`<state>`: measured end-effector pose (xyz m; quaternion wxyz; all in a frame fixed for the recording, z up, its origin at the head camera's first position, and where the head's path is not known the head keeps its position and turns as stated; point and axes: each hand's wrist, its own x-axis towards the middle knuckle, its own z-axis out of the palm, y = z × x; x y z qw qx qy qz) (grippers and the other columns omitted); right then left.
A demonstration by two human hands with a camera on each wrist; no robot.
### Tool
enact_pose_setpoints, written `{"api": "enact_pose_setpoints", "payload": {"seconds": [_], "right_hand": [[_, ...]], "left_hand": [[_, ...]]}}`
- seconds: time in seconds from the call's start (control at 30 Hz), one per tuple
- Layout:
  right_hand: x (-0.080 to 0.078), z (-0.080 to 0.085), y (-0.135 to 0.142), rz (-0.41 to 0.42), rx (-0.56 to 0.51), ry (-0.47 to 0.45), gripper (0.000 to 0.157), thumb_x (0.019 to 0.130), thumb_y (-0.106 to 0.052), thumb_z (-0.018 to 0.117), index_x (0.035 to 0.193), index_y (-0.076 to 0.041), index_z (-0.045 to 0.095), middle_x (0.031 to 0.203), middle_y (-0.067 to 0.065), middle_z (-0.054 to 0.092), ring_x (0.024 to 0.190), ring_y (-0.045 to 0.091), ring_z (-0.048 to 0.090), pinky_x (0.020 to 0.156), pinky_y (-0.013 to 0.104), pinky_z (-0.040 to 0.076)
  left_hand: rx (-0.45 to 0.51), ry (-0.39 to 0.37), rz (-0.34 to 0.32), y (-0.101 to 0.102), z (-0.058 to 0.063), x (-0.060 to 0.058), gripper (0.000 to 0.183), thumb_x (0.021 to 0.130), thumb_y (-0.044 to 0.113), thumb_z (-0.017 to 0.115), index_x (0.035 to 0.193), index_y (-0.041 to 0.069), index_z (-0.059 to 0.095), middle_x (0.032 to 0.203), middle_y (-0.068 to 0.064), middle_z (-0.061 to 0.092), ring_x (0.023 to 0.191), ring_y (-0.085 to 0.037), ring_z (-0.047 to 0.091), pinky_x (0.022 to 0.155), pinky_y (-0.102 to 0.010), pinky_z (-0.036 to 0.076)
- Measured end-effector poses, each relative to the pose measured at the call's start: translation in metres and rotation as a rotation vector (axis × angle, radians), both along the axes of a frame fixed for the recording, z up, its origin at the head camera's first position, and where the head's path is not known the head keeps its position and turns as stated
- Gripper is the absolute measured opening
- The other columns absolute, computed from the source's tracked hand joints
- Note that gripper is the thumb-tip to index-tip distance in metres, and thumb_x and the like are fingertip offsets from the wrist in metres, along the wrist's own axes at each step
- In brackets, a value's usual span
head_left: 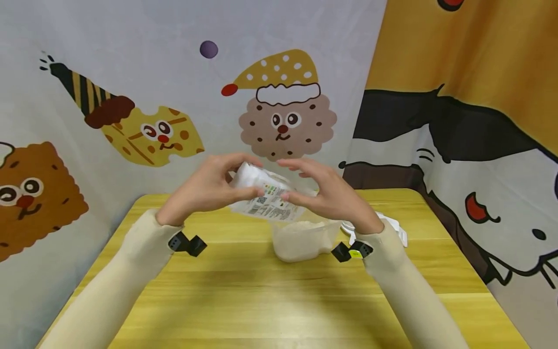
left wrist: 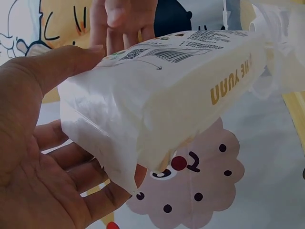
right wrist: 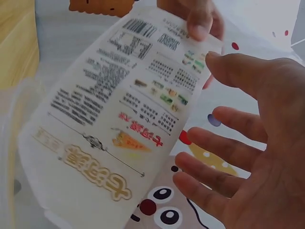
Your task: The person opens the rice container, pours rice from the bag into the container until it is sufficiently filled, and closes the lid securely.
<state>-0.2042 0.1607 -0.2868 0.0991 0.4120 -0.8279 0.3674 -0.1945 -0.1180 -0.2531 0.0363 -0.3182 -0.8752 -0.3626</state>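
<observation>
A white printed plastic bag [head_left: 272,194] is held tilted above the table, its far end lower and towards a translucent container [head_left: 296,249]. My left hand [head_left: 213,184] grips the bag's raised end, thumb [left wrist: 71,64] on the printed face and fingers curled beneath, as the left wrist view shows. At the bag's other side is my right hand [head_left: 333,191], its fingers spread and apart from the bag. The right thumb [right wrist: 233,69] is right at the bag's edge in the right wrist view. Pale contents [head_left: 305,226] show inside the container.
The container stands on a yellow wood-grain table [head_left: 244,300]. Behind my right wrist lies a white object [head_left: 396,230], partly hidden by the arm. A cartoon-printed curtain [head_left: 174,72] hangs behind the table and along its sides.
</observation>
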Motion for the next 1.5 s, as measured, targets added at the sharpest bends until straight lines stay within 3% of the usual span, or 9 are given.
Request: {"api": "enact_pose_setpoints", "payload": {"seconds": [0.33,0.5,0.63,0.97,1.27,1.37,1.5], "right_hand": [[-0.006,0.000,-0.002,0.004,0.037,-0.051,0.058,0.095,-0.029,0.075,0.148,-0.017,0.055,0.140,0.002,0.064,0.123,0.020,0.064,0.104,0.042,0.056],[-0.009,-0.002,-0.002,0.025,0.029,-0.084,0.049,0.096,-0.024,0.074,0.142,-0.015,0.060,0.135,0.003,0.067,0.118,0.021,0.067,0.100,0.044,0.058],[-0.010,-0.004,0.000,0.019,0.020,-0.097,0.041,0.096,-0.023,0.075,0.134,-0.014,0.066,0.131,0.003,0.070,0.112,0.021,0.069,0.096,0.042,0.060],[-0.007,-0.007,0.008,-0.032,-0.042,-0.117,0.043,0.093,-0.022,0.078,0.134,-0.016,0.066,0.125,0.001,0.072,0.109,0.022,0.070,0.095,0.042,0.061],[-0.006,-0.016,0.015,-0.074,-0.128,-0.141,0.045,0.093,-0.019,0.077,0.137,-0.018,0.065,0.123,0.002,0.072,0.109,0.020,0.070,0.095,0.043,0.061],[-0.006,-0.019,0.017,-0.083,-0.162,-0.165,0.044,0.093,-0.017,0.077,0.136,-0.018,0.065,0.125,0.003,0.071,0.110,0.021,0.070,0.096,0.045,0.060],[-0.005,-0.024,0.019,-0.100,-0.208,-0.189,0.045,0.093,-0.016,0.077,0.135,-0.019,0.065,0.128,0.003,0.070,0.111,0.019,0.069,0.097,0.040,0.061]], "left_hand": [[0.000,0.041,-0.062,0.009,0.002,-0.003,0.051,0.086,0.028,0.085,0.131,0.015,0.065,0.104,-0.003,0.075,0.082,-0.015,0.070,0.063,-0.030,0.061],[0.028,0.044,-0.098,0.013,0.000,-0.005,0.051,0.085,0.024,0.087,0.130,0.013,0.065,0.108,-0.005,0.074,0.085,-0.017,0.070,0.064,-0.029,0.062],[0.034,0.038,-0.102,0.016,-0.002,-0.006,0.053,0.084,0.023,0.087,0.131,0.014,0.064,0.108,-0.005,0.074,0.085,-0.018,0.070,0.065,-0.029,0.062],[0.099,0.040,-0.056,0.018,-0.010,-0.007,0.065,0.081,0.029,0.090,0.137,0.017,0.061,0.109,-0.001,0.073,0.090,-0.016,0.068,0.073,-0.034,0.061],[0.269,-0.015,0.014,0.014,-0.035,-0.010,0.074,0.081,0.028,0.090,0.145,0.027,0.053,0.133,0.003,0.067,0.109,-0.013,0.065,0.088,-0.042,0.057],[0.338,-0.052,0.011,0.014,-0.045,-0.011,0.075,0.082,0.024,0.089,0.147,0.028,0.051,0.140,0.003,0.063,0.115,-0.014,0.065,0.097,-0.044,0.056],[0.438,-0.089,-0.014,0.015,-0.057,-0.010,0.071,0.085,0.014,0.085,0.147,0.024,0.052,0.136,0.000,0.064,0.117,-0.017,0.065,0.100,-0.045,0.056]]}}
